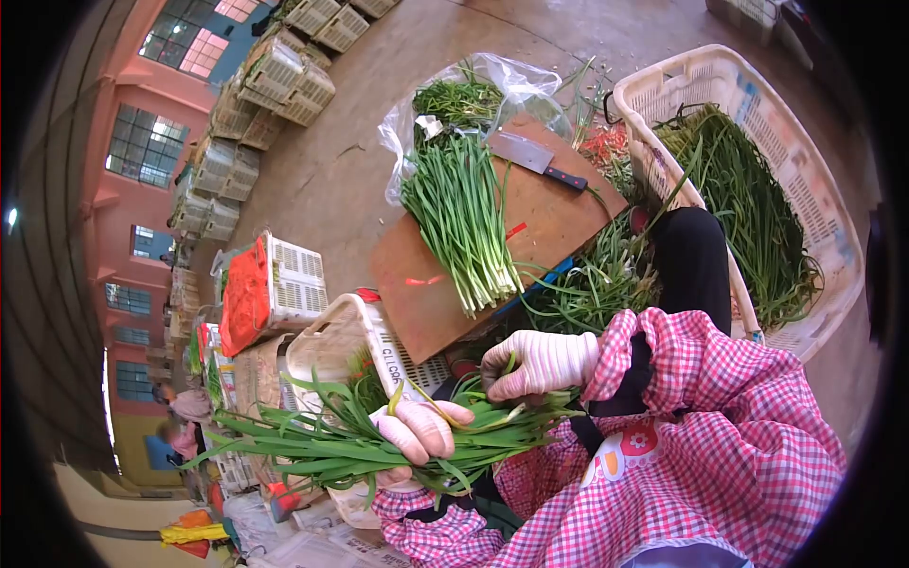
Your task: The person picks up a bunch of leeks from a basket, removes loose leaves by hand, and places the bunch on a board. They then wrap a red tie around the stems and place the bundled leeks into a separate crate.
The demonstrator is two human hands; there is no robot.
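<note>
My left hand [417,434], in a pale glove, is wrapped round a loose bunch of green garlic [331,440] with long flat leaves. The leaves spread to the left and the paler stalk ends point right. Just above those ends, my gloved right hand [542,364] is curled closed, with a bit of green leaf showing at its fingers. Beyond my hands, a neat bundle of green stalks [459,213] lies on a brown cutting board [417,317], white ends towards me. A cleaver [535,158] with a dark handle rests flat beside it.
To the right stands a large white crate [843,237] of long greens. Loose greens [606,275] lie between board and crate. A clear plastic bag [525,80] of greens is behind the board. Another crate [327,341] stands left; stacked crates [284,80] line the wall. A person [189,417] is far left.
</note>
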